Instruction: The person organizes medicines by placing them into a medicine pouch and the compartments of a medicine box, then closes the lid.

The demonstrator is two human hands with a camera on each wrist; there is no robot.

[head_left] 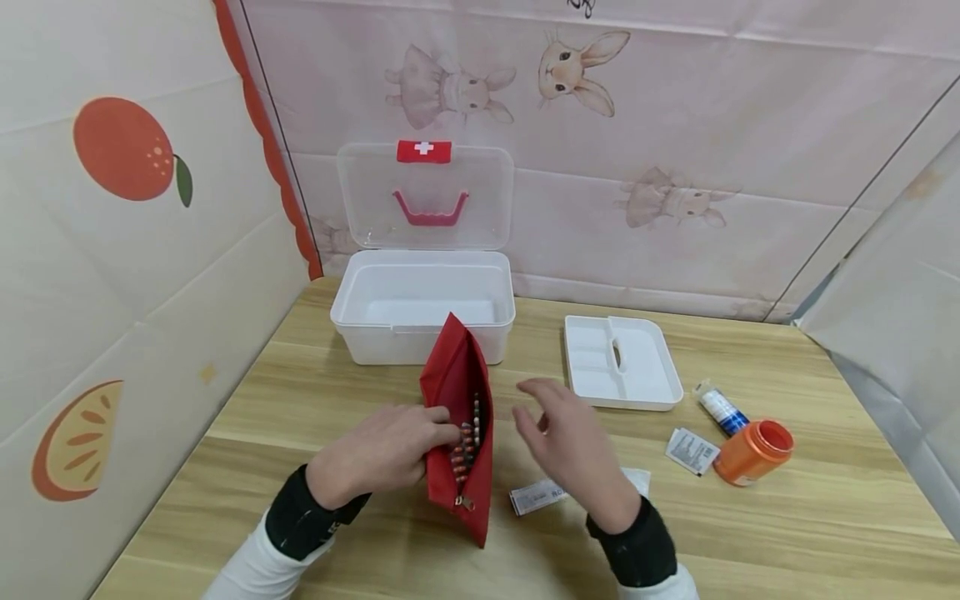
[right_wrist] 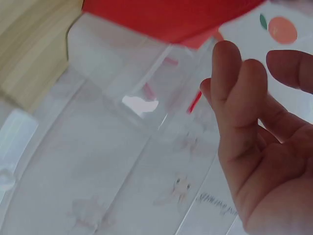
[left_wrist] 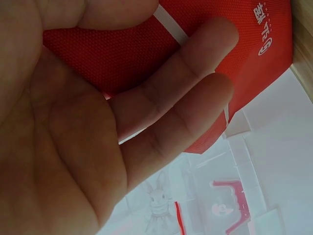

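Observation:
A red zippered pouch (head_left: 459,433) stands upright and unzipped on the table, its mouth facing up. Inside it, rows of small red, dark and pale pieces (head_left: 467,454) show, too small to tell what they are. My left hand (head_left: 386,450) pinches the pouch's left side near its rim; in the left wrist view, other fingers (left_wrist: 176,117) lie along the red fabric (left_wrist: 146,58) with its white print. To the right of the pouch, my right hand (head_left: 573,446) hovers with fingers loosely bent and apart, holding nothing. The right wrist view shows the hand (right_wrist: 264,142) apart from the pouch.
Behind the pouch stands an open white first-aid box (head_left: 423,342). A white divided tray (head_left: 645,362) lies to its right. Further right are a blue-white tube (head_left: 722,408), an orange bottle (head_left: 753,450) and a small packet (head_left: 692,451). A white packet (head_left: 536,497) lies partly under the right hand.

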